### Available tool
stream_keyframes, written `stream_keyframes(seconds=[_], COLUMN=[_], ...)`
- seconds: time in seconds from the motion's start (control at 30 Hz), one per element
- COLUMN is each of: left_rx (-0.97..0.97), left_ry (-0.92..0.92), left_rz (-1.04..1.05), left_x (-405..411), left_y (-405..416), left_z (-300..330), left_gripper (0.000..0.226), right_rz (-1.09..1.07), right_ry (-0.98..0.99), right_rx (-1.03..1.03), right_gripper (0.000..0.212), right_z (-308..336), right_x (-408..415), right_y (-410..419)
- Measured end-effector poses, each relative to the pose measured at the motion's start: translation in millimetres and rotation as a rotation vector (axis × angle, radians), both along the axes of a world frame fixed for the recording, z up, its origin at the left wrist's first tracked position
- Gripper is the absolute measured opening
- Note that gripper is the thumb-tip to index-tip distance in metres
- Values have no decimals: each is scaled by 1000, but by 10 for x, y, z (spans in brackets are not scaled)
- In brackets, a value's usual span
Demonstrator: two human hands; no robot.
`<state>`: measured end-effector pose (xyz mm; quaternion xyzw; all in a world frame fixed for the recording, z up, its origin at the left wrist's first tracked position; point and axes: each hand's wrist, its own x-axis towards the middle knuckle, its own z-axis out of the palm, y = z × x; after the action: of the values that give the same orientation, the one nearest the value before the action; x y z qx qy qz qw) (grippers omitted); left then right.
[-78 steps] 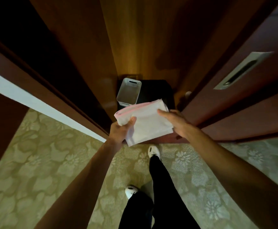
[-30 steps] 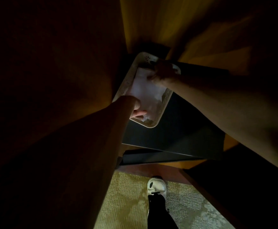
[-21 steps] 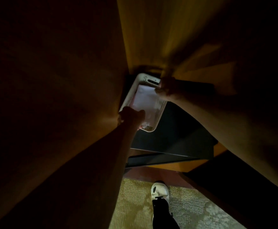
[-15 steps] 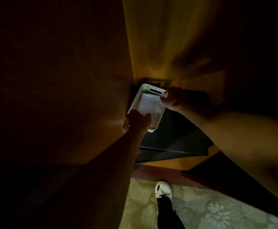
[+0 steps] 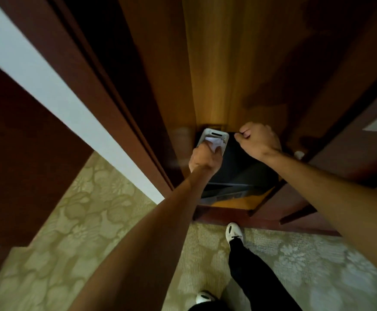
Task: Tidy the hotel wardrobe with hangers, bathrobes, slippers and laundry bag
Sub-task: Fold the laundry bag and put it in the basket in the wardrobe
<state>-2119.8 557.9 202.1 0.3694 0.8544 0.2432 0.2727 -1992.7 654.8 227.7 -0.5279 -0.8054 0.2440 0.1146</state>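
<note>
1. Laundry bag (image 5: 214,142): 1 item, white, folded. It lies inside the small white tray, filling most of it, with a loose corner standing up near the left hand. Judged placed there so that it stays flat and easy to find.
2. White tray (image 5: 216,132): 1 item, rounded rectangle with a slot handle at its far end. It sits on the dark safe, against the left wall at the back of the wardrobe, which keeps it out of the way of anything hung above.
3. Left hand (image 5: 203,159): over the near end of the tray, knuckles up, fingers curled down onto the bag. Whether they pinch the cloth or only press it cannot be told; the likely purpose is to tuck the bag level.
4. Right hand (image 5: 258,139): clear of the tray, just beside its far right corner, above the safe. Fingers curled into a loose fist, holding nothing.
5. Safe (image 5: 241,167): 1 dark box on the wardrobe floor, carrying the tray.
6. Wardrobe (image 5: 228,75): brown wood interior, sliding door (image 5: 351,153) pushed to the right.
7. Carpet (image 5: 82,221): patterned, with 2 white shoes (image 5: 234,231) at the threshold.
</note>
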Motion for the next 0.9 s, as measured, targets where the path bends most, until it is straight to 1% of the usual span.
stream_keyframes(seconds=[0.1,0.2,0.3,0.4,0.47,0.6,0.7,0.8,0.87,0.9], left_rx=[63,100,114,151,191,235,232,152,72,46], left_ry=[-29,-86,-122,-59,-11,136,267,369,393,395], left_rz=[-34,-114,-210,-307,-384,-504,-540,-495,-445,-417], left_x=[229,519,783,1024,1211,1510,1697,1861,1977,2037], left_y=[-178,-267,-241,-99,16,277,466,575,613,623], left_z=[498,940,1270,1639,1927,2379,2540,2571,2516,2473], left_gripper=[32,36,38,42,47,59,65,55,47,47], right_rz=[-22,-85,-166,-260,-287,-279,-240,-223,-220,-213], right_ry=[60,86,85,16,-28,-93,-141,-132,-103,-95], right_rx=[58,128,195,207,199,171,106,78,82,89], right_gripper=[24,23,19,22,24,23,24,33,32,30], right_z=[677,1249,1647,1934,2071,2156,2060,1925,1856,1819], right_x=[460,967,1409,1749,1927,2084,2103,2118,2139,2153], right_y=[-364,-619,-752,-747,-713,-603,-477,-355,-296,-266])
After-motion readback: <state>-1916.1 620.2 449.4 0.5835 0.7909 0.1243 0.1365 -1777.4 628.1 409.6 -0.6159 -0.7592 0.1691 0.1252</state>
